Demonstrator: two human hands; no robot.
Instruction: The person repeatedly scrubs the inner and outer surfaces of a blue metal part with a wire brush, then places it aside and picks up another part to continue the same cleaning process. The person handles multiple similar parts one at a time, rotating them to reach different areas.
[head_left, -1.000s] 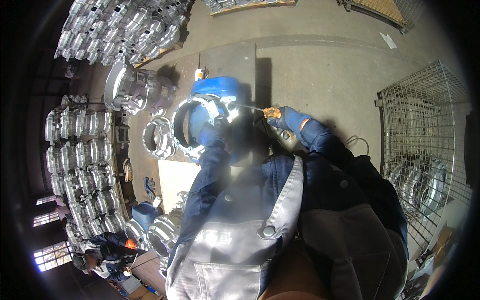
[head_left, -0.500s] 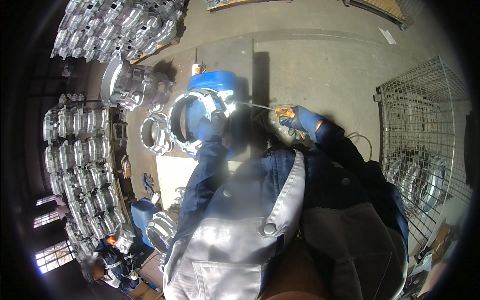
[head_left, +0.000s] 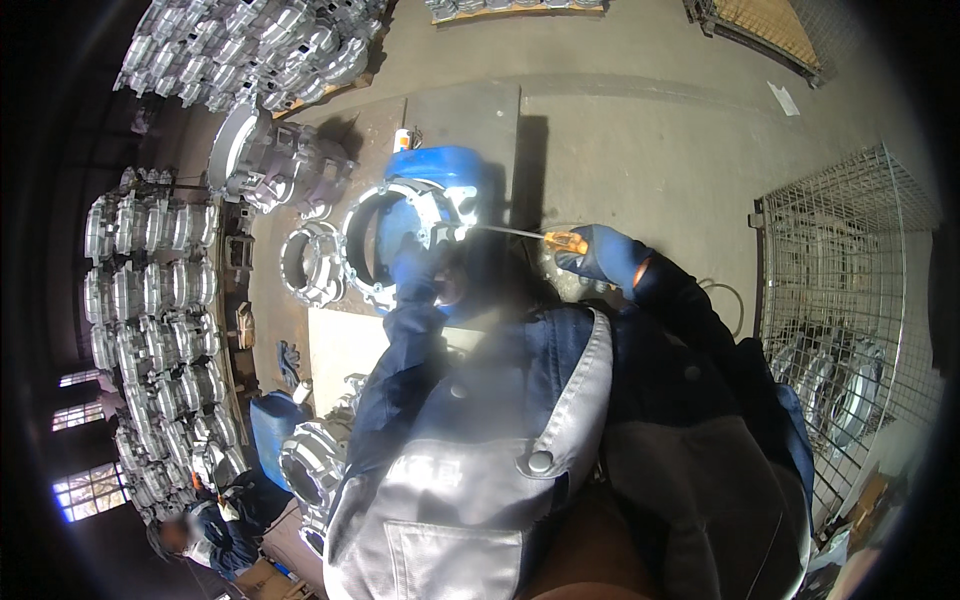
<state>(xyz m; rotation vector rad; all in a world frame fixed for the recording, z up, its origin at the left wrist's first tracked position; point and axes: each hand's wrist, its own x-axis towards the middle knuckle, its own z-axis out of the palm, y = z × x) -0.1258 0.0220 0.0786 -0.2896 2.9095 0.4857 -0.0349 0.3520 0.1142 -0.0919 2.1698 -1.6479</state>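
Observation:
A silver ring-shaped metal casting [head_left: 375, 245] stands tilted against a blue plastic container [head_left: 435, 163]. At its near right side is my left hand [head_left: 415, 265], in a dark blue glove, closed on the casting; the fingers are partly shaded. My right hand [head_left: 608, 255], gloved in blue and dark grey, is wrapped round the orange handle of a long thin screwdriver [head_left: 565, 241]. The shaft points left, and its tip meets the brightly lit right edge of the casting.
A smaller ring casting [head_left: 312, 264] and a large housing [head_left: 270, 165] stand to the left. Stacked castings [head_left: 155, 300] line the far left, where a co-worker [head_left: 215, 530] bends over. On the right is a wire mesh cage [head_left: 830, 300] holding castings. A cable [head_left: 738, 300] lies near it.
My right hand has turned slightly, with the screwdriver's handle lower and its tip still at the casting. The whole view has shifted a little. The co-worker has bent lower.

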